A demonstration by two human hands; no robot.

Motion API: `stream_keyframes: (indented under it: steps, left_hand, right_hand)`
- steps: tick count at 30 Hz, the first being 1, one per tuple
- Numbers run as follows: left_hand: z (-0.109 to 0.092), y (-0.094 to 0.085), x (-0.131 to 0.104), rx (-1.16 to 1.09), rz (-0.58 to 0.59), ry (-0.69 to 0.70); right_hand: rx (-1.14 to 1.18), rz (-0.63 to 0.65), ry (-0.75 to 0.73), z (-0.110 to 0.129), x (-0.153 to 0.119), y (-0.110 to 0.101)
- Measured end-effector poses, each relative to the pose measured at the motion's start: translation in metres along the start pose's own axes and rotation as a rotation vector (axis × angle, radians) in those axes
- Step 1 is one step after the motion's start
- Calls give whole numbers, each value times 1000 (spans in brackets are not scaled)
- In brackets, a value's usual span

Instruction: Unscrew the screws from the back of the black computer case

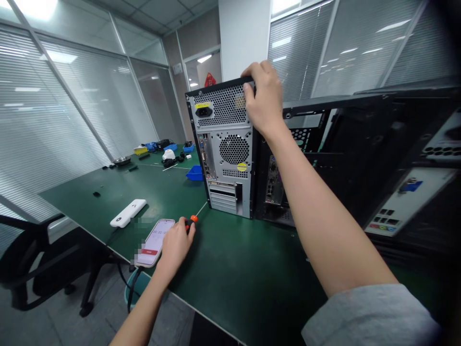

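A computer case (232, 130) stands upright on the green worktop (230, 269), its back panel turned toward the viewer. The right hand (265, 98) has its grip clamped on the case's top corner, the thumb against the back panel and the fingers over the upper edge; the fingertips on the far side are out of sight. The left hand (176, 245) has its grip closed around a screwdriver (194, 218). Most of the handle is covered by the fingers, and the thin shaft points at the case's lower corner; whether its tip touches there, I cannot tell. Just beside that hand lies a phone (154, 240), partly covered by the hand and by blocky blurring along its left side; the digits on its screen are hard to read. A white power bank (127, 213) lies beyond it. To the right, more dark cases (355, 129) are partly hidden by the right forearm and run into shadow. A blue tray (194, 173) is partly hidden behind the upright case. Small items farther back are too indistinct to name.
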State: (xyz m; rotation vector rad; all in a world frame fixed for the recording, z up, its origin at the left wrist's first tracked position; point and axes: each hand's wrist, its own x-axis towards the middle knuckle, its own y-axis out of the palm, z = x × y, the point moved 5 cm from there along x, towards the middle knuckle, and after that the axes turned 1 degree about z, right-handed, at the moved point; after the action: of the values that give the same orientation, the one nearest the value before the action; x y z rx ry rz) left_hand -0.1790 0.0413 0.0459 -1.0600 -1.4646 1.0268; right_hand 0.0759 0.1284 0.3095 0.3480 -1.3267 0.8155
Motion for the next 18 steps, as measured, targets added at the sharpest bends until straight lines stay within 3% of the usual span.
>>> stream_keyframes:
  steps: [5, 8, 14, 18]
  left_hand:
    - [13, 6, 3, -371, 124, -79]
    - [13, 10, 1, -467, 169, -122]
    - [-1, 5, -2, -251, -2, -9]
    - [-10, 3, -5, -99, -35, 9]
  right_hand:
    - [-6, -20, 1, -2, 0, 1]
    - [-32, -3, 2, -1, 0, 1]
    - [-62, 28, 18, 0, 0, 0]
    - [-10, 20, 16, -1, 0, 1]
